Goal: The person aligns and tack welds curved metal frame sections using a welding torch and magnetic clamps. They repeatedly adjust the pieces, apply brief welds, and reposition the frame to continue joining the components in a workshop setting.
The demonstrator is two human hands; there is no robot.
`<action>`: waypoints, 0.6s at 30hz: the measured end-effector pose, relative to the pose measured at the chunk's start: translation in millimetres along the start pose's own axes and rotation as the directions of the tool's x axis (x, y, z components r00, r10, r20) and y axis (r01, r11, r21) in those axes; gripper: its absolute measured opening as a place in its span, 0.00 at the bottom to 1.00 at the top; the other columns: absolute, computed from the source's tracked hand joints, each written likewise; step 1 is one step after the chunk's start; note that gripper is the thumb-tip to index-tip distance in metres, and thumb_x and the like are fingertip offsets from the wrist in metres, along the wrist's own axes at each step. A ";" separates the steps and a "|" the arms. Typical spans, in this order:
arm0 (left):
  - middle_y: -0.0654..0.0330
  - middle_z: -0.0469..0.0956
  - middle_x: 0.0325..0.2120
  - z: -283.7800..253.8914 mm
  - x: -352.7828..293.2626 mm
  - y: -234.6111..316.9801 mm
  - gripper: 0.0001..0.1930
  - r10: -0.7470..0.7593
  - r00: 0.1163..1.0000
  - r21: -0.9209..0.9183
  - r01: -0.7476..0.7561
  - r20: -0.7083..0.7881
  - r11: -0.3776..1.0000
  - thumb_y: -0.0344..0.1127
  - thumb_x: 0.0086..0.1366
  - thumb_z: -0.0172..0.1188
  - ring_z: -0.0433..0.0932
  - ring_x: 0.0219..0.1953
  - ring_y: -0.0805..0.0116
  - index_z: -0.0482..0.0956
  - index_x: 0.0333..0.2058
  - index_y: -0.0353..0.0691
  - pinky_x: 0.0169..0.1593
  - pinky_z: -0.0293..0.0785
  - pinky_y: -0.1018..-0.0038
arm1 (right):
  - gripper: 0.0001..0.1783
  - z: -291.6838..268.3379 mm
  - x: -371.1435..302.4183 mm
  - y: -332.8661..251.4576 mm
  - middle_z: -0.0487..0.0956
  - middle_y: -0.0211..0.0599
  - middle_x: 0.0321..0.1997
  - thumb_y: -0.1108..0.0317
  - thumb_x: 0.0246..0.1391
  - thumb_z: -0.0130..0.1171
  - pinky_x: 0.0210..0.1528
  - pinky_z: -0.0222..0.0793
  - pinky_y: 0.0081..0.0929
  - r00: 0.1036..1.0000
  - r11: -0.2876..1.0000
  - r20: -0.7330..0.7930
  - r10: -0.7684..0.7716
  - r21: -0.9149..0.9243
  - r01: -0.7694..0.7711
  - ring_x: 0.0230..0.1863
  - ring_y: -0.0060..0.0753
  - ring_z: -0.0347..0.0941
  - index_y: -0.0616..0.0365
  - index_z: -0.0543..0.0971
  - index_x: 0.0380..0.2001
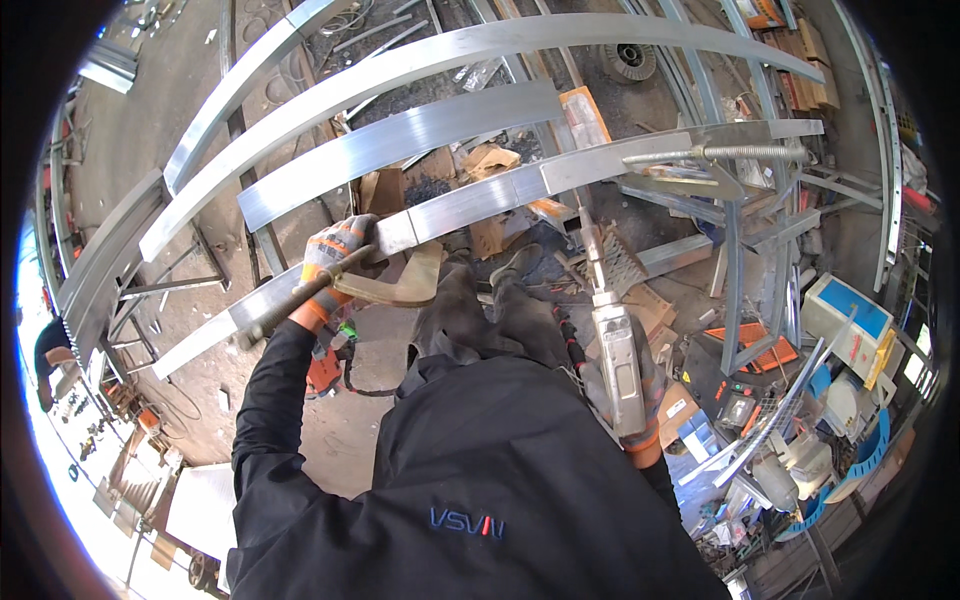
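Steel bars (400,140): four long ones. Left hand (335,262) closed around one clamp (385,285); right hand (635,400) closed around one grey tool (615,350).

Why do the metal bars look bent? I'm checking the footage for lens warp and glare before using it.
Head view: fisheye warp bows the metal bars, most toward the black rim; sunlight glares off them and whites out the lower-left ground; the left hand and the tool in the right hand look sharp.
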State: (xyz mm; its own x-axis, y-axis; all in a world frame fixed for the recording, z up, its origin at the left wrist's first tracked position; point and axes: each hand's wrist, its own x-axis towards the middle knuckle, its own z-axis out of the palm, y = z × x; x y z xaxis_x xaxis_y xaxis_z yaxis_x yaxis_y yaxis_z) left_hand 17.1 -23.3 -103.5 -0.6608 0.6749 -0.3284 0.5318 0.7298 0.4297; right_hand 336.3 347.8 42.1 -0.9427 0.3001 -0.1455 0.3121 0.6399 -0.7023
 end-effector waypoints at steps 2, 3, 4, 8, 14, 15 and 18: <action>0.54 0.87 0.51 5.2 0.6 -1.6 0.32 -0.038 0.999 0.086 0.034 0.040 0.996 0.52 0.61 0.80 0.88 0.56 0.49 0.80 0.59 0.46 0.57 0.86 0.55 | 0.54 0.5 4.9 4.0 0.86 0.55 0.68 0.64 0.60 0.84 0.58 0.87 0.41 1.000 0.999 0.022 0.020 0.033 -0.021 0.59 0.51 0.91 0.68 0.65 0.82; 0.54 0.87 0.51 7.8 -0.7 -2.1 0.32 -0.009 1.000 0.078 0.008 0.014 0.997 0.51 0.61 0.79 0.88 0.56 0.49 0.80 0.59 0.46 0.57 0.86 0.54 | 0.54 1.0 7.6 5.2 0.85 0.55 0.69 0.65 0.60 0.84 0.59 0.87 0.41 1.000 0.999 0.024 0.018 0.031 -0.019 0.60 0.51 0.90 0.68 0.65 0.82; 0.54 0.87 0.51 10.2 -1.8 -2.4 0.32 -0.009 1.000 0.078 0.008 0.010 0.997 0.51 0.61 0.79 0.88 0.57 0.49 0.80 0.59 0.46 0.58 0.86 0.54 | 0.54 1.0 10.1 5.7 0.85 0.56 0.70 0.65 0.60 0.84 0.61 0.87 0.42 1.000 0.999 0.025 0.018 0.027 -0.019 0.61 0.52 0.90 0.69 0.64 0.82; 0.56 0.86 0.50 18.4 -6.6 -6.8 0.29 0.026 0.997 0.064 -0.022 -0.072 0.998 0.50 0.64 0.76 0.88 0.54 0.50 0.80 0.59 0.46 0.57 0.85 0.54 | 0.55 3.1 16.8 1.0 0.83 0.56 0.71 0.71 0.60 0.83 0.63 0.85 0.42 0.980 0.983 -0.083 -0.183 -0.043 0.180 0.62 0.54 0.89 0.67 0.62 0.84; 0.53 0.87 0.50 25.7 -0.7 -15.0 0.32 0.040 0.999 0.087 -0.037 -0.031 0.996 0.51 0.61 0.79 0.88 0.54 0.47 0.81 0.60 0.45 0.59 0.84 0.54 | 0.52 1.7 13.9 -14.4 0.85 0.56 0.70 0.75 0.60 0.81 0.63 0.85 0.42 0.995 0.992 -0.040 -0.090 0.084 0.093 0.62 0.52 0.88 0.67 0.64 0.83; 0.53 0.87 0.51 25.0 0.1 -15.0 0.27 0.058 0.997 0.092 -0.053 -0.051 0.994 0.49 0.66 0.75 0.88 0.56 0.49 0.81 0.60 0.45 0.59 0.83 0.54 | 0.51 4.9 13.2 -17.1 0.87 0.55 0.67 0.73 0.60 0.82 0.61 0.85 0.43 0.998 0.994 -0.053 -0.030 0.106 0.035 0.60 0.51 0.89 0.66 0.67 0.81; 0.55 0.84 0.52 16.8 -0.3 -12.2 0.24 0.125 0.991 0.137 -0.118 -0.039 0.984 0.44 0.71 0.68 0.86 0.56 0.50 0.77 0.62 0.44 0.58 0.82 0.56 | 0.49 11.6 10.3 -22.4 0.89 0.53 0.63 0.70 0.60 0.83 0.60 0.86 0.43 0.992 0.990 -0.114 -0.045 0.128 0.059 0.58 0.51 0.90 0.65 0.70 0.80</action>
State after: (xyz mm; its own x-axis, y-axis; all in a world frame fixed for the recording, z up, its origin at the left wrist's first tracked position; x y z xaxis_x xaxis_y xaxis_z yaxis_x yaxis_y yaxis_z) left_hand 19.7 -30.6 -122.8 -0.6097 0.7558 -0.2390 0.6735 0.6529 0.3465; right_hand 318.2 328.3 48.3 -0.9360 0.3503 -0.0334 0.2381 0.5608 -0.7930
